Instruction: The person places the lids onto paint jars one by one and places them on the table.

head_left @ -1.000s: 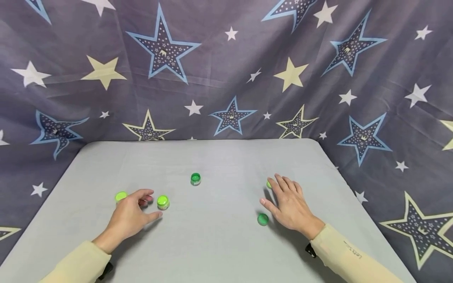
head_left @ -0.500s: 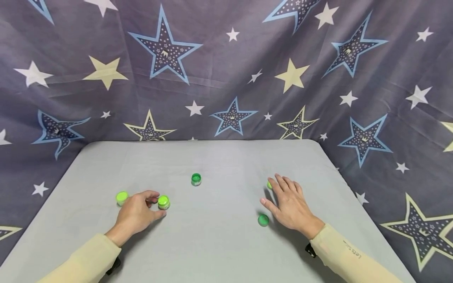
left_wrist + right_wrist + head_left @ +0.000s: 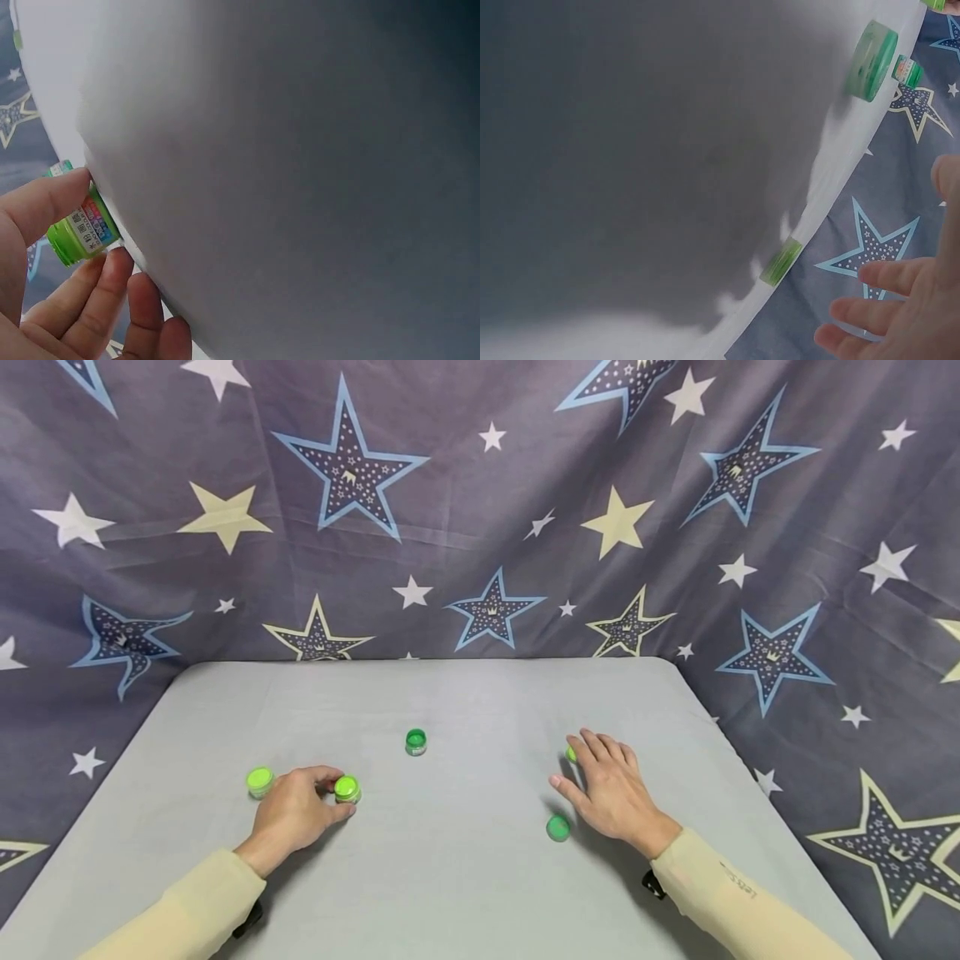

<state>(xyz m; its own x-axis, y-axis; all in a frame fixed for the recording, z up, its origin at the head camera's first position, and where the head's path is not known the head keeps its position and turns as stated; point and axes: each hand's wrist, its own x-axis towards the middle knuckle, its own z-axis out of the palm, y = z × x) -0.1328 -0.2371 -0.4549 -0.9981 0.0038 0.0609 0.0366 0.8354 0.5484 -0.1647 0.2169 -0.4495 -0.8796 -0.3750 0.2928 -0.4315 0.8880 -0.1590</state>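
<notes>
My left hand (image 3: 296, 810) has its thumb and fingers around a small gouache paint jar (image 3: 347, 790) with a lime-green top, standing on the table. In the left wrist view the thumb overlaps the printed label of this paint jar (image 3: 88, 229), and fingertips sit right at its other side. My right hand (image 3: 615, 789) holds nothing, its fingers spread over the table at the right. Under its fingertips a lime-green lid (image 3: 572, 752) is partly hidden. A dark green round lid (image 3: 558, 827) with a clear rim lies near the right thumb.
Another lime-green-topped jar (image 3: 260, 782) stands left of the left hand. A dark green paint jar (image 3: 416, 742) stands farther back, near the middle. The grey-covered table (image 3: 465, 877) ends at a star-patterned curtain (image 3: 450, 510) behind and at the sides.
My left hand has moved right, and its thumb and fingers have closed in around the lime-green paint jar. The left-hand jar shows more fully. My right hand has hardly moved.
</notes>
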